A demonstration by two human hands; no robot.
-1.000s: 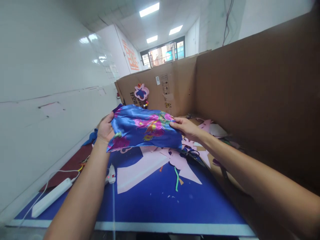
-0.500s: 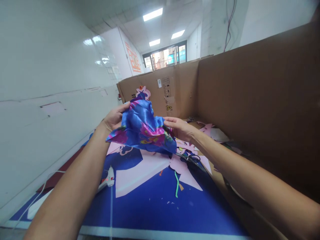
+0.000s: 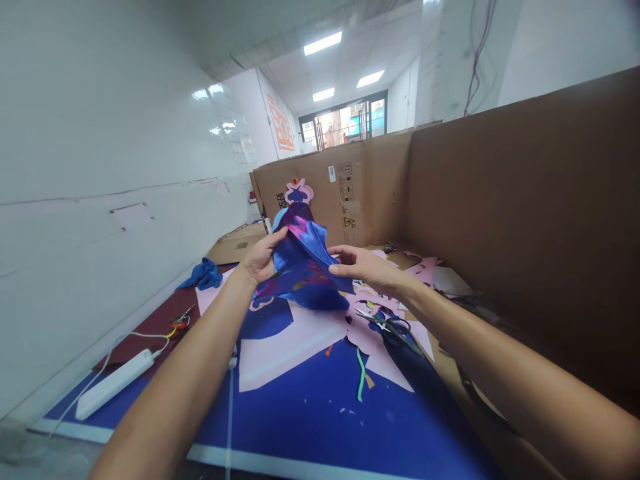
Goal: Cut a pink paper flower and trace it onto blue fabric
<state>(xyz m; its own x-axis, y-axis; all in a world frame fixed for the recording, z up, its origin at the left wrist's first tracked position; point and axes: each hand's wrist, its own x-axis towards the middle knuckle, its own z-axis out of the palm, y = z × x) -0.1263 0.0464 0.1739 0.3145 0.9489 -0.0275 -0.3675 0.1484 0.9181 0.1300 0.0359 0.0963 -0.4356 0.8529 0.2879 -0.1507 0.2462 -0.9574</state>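
Note:
A shiny blue satin cloth [image 3: 303, 263] with pink flowers hangs folded in the air above the table's middle. My left hand [image 3: 261, 259] holds its left side, thumb on top. At the cloth's right edge, my right hand [image 3: 364, 267] pinches it between thumb and fingers. Below lie pale pink sheets [image 3: 285, 350], and a pair of scissors [image 3: 387, 325] rests on pink scraps just under my right hand. A green strip [image 3: 361, 375] lies closer to me. Most of a white tool beside my left forearm is hidden.
White power strip [image 3: 116, 385] and its cord lie at the left, near pliers [image 3: 184, 315] and a crumpled blue cloth [image 3: 204, 273]. Cardboard walls [image 3: 380, 193] stand behind and at the right. A pink flower-shaped cutout [image 3: 299, 192] is at the back wall.
The cloth was spread wide between my hands; now it is folded and narrower. My left hand moved right, towards my right hand. The view has shifted slightly left.

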